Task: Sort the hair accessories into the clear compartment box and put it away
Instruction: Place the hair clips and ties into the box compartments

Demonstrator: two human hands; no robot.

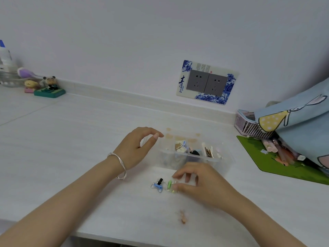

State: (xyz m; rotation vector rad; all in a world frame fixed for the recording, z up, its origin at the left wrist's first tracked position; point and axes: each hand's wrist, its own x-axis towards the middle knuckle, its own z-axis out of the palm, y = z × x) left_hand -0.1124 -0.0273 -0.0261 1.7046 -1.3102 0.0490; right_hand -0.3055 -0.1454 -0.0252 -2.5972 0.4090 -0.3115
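Observation:
The clear compartment box (226, 158) sits on the white desk, with bows, a dark clip and bobby pins in its compartments. My left hand (137, 148) hovers at the box's left end, fingers curled and apart, holding nothing. My right hand (197, 182) is just in front of the box, thumb and fingertips closing around a green clip (170, 184) with a glittery clear bow; whether it grips the clip is unclear. A blue bow clip (157, 187) with a small black clip (160, 181) lies just left of it. A pink clip (183, 216) lies nearer the desk's front edge.
A green mat (267, 163) with pens lies at the right, under a blue printed bag (299, 122). A pink basket (249, 125) stands behind it. Figurines (48, 86) and a bottle are at the far left. A double wall socket (206, 82) is behind the box.

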